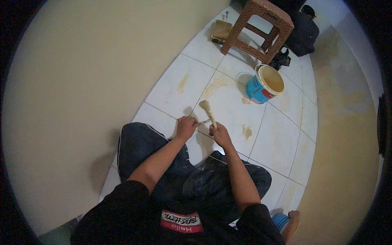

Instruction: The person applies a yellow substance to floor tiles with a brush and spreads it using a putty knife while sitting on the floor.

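I sit cross-legged over the white tiled floor with both hands in front of my knees. My right hand is closed round the handle of a paintbrush, its bristles tilted up and away from me. Fingers pinched together, my left hand holds one end of a thin, pale, stained strip. That strip reaches across toward the brush handle and my right hand; its exact kind is too small to make out, and I cannot tell whether the right fingers touch it.
A blue paint bucket stands ahead to the right, before a brown stool. A paint tray lies by the left wall. One person crouches at the back; another person's hand is at a blue container, lower right.
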### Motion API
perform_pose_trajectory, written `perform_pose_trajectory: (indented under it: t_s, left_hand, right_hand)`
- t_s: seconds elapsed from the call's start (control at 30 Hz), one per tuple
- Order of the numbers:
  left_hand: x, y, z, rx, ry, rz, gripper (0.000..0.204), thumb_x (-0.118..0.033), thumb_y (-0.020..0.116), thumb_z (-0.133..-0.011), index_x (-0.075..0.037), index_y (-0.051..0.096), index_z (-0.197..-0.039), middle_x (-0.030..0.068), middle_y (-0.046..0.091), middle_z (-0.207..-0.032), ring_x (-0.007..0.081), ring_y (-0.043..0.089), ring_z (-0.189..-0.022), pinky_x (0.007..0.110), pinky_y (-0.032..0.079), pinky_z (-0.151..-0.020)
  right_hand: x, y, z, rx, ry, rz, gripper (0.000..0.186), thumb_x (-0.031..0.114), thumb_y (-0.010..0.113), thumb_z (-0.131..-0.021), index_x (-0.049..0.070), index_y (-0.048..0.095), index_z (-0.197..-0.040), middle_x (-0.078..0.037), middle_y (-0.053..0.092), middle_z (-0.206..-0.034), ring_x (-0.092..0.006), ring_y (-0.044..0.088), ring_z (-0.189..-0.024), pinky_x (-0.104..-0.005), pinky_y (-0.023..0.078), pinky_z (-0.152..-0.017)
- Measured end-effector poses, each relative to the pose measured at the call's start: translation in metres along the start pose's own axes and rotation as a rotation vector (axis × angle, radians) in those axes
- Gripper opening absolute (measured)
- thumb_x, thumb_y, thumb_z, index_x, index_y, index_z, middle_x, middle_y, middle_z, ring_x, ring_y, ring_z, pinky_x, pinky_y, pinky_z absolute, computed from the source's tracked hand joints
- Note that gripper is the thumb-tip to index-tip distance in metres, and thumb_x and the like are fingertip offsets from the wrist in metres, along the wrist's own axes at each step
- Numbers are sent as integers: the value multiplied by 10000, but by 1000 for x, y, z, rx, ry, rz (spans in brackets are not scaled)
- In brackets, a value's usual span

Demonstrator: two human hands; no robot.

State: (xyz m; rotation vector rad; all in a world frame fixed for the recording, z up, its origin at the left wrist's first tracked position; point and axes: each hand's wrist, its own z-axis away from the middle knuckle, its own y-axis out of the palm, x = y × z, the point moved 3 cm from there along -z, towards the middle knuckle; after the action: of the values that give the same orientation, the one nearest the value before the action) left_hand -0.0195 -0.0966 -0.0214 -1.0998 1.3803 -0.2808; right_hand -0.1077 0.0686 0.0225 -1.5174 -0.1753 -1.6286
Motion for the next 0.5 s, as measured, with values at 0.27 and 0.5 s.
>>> perform_pose_trajectory:
  t_s: [0.27, 0.5]
  left_hand:
    - [-22, 14, -15, 76, 25, -95, 85, -177, 674, -793, -100, 676, -828, 77, 645, -892, 293, 570, -949, 456, 396, -876]
    - [-1, -4, -12, 18, -189, 120, 100, -154, 624, -810, -82, 670, -863, 103, 673, -881, 297, 629, -901, 441, 469, -809]
  right_hand:
    - [-58, -24, -6, 85, 109, 569, 298, 272, 569, -862, -5, 663, -919, -227, 678, -856, -374, 669, -789, -462, 513, -744]
    - [19, -55, 21, -191, 49, 194, 355, 356, 680, -856, 3, 676, -820, -50, 585, -639, -149, 526, -615, -320, 440, -612]
